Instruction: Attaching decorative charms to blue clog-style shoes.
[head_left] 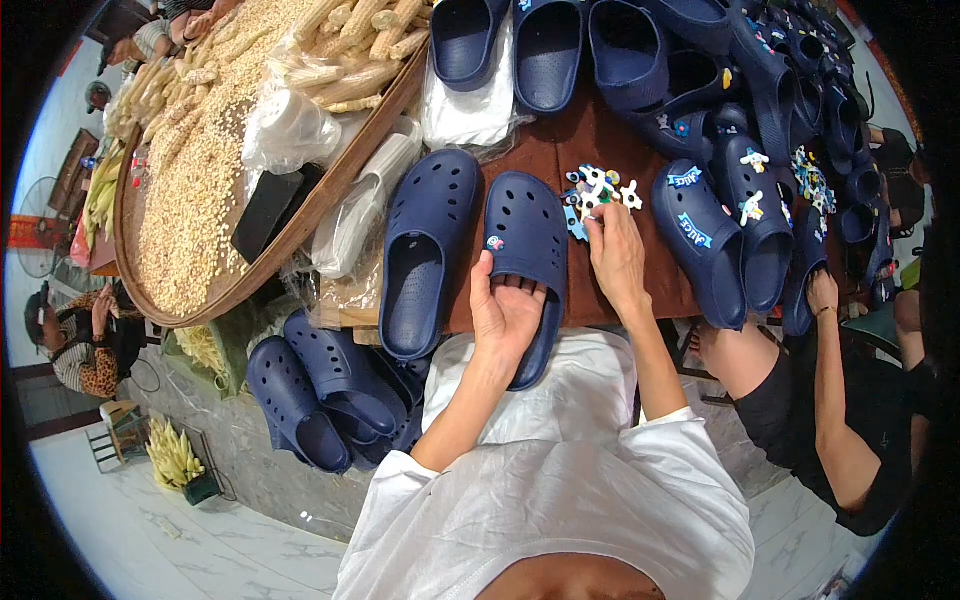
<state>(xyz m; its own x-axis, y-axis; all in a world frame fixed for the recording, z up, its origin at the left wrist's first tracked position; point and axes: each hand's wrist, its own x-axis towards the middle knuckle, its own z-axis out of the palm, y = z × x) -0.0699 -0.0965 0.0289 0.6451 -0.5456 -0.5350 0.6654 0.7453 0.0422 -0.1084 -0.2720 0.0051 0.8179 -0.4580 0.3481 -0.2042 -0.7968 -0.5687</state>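
Note:
My left hand (507, 316) grips a navy clog (525, 215) with holes in its upper. The fingers reach into the foot opening, and the thumb presses near a small round charm (494, 243) at the edge of the upper. At a small heap of white, blue and green shoe charms (598, 188), my right hand (618, 255) pinches a charm at the heap's near edge; the fingertips partly cover it. Left of the held clog lies a plain navy clog (430, 255). To the right, a navy clog (697, 243) carries blue banner charms, and another (755, 215) has white figure charms.
A large woven tray (390, 115) of corn kernels and cobs stands at the left, with a black phone-like object (268, 215) in it. More navy clogs (300, 400) hang low at the left. At the right, another person's hand (822, 292) touches a clog.

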